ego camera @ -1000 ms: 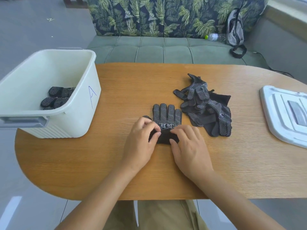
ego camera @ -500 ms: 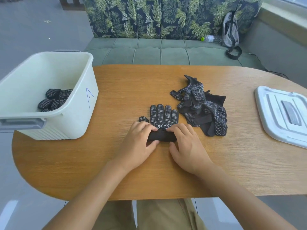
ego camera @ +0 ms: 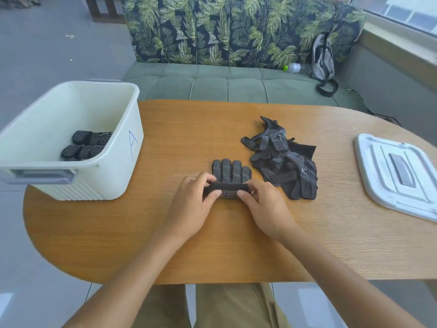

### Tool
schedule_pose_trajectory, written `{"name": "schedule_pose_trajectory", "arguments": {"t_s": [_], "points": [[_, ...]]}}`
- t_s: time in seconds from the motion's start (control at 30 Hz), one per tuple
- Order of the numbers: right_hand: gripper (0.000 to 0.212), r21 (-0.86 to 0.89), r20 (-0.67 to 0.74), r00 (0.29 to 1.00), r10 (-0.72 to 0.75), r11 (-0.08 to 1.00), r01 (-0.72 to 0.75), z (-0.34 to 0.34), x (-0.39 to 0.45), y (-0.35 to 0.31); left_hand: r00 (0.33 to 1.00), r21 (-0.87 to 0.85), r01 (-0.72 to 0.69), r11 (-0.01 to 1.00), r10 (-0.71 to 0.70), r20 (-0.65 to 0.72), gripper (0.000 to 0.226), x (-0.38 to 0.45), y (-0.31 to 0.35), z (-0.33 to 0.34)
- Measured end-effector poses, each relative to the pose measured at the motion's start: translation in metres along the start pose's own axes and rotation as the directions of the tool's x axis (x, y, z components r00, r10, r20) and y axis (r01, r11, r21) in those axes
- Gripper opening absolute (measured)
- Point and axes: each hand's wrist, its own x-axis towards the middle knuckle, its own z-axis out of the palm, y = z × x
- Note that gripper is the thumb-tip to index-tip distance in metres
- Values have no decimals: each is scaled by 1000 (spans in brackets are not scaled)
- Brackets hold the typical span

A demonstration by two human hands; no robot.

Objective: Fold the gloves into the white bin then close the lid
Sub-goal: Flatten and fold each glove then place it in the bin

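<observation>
Glove [ego camera: 230, 172] flat, fingers pointing away, cuff pinched between both hands [ego camera: 233, 202]

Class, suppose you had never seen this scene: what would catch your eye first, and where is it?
Two hands, left hand and right hand, pinch the rolled cuff of a dotted black glove at the table's centre. A loose glove pile lies just right, and the white bin at left already holds folded gloves.

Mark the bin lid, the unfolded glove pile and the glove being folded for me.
bin lid [ego camera: 399, 174], head view, on its raised centre panel.
unfolded glove pile [ego camera: 287, 164], head view, middle of the heap.
glove being folded [ego camera: 230, 171], head view, on its dotted finger section.
</observation>
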Motion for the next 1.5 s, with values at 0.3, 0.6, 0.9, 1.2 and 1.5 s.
{"name": "schedule_pose_trajectory", "arguments": {"t_s": [0.3, 0.6, 0.9, 1.2, 1.5], "points": [[38, 44, -124, 977, 173, 985, -169, 8, 19, -11, 989, 26, 56, 998, -52, -137, 24, 24, 2, 12], [24, -329, -178, 966, -188, 936, 121, 17, 5, -1, 973, 271, -178, 946, 210, -94, 32, 20, -10, 15], [32, -413, -41, 982, -184, 898, 152, 15, 14, -4, 964, 313, -266, 912, 258, 68, 52, 18, -13, 7], [31, -383, -18, 972, -234, 900, 209, 12, -7, 0, 960, 280, -281, 918, 274, 65, 37, -3, -12, -7], [32, -22, -47, 999, 16, 1000, -17, 3, 16, 1, 998, 10, 61, 998, -61, -33, 35, 11, 1, -11]]}}
